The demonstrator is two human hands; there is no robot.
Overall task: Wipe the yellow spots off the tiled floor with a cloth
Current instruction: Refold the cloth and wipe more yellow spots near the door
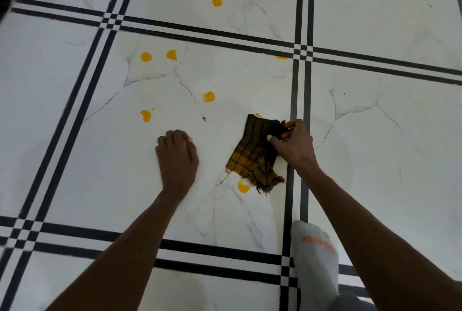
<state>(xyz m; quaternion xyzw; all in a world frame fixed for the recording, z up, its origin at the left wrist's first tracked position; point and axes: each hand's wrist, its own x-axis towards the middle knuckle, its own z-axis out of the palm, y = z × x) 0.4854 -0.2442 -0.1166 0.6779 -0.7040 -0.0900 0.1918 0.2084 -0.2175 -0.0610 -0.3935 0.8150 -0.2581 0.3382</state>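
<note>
Across the whole view spreads the tiled floor (375,115), white marble-look tiles with grey veining, split by paired black bands that cross at small checkered corners; its edges run out of frame on every side, and a dark strip cuts the top-left corner.

Two bare forearms reach in from the bottom edge, elbows out of view. At lower right a foot in a white sock (316,258) stands on a black band — orange lettering on it is too blurred to read, and a grey trouser hem is cropped at the bottom.

Right of centre lies the cloth (252,153), a dark yellow-and-brown checked rag with frayed threads, folded and flat on the tile beside a vertical band. The right hand (293,147) pinches its right edge, thumb on top and fingers curled behind, so that side of the cloth is hidden. The left hand (176,154) is loosely curled, knuckles toward the tile and holding nothing; whether it touches the floor I cannot tell.

Yellow spots (217,2) are scattered over the far tile and the middle one. One spot (243,185) lies partly under the cloth's frayed lower edge; another sliver peeks out at its top corner.
</note>
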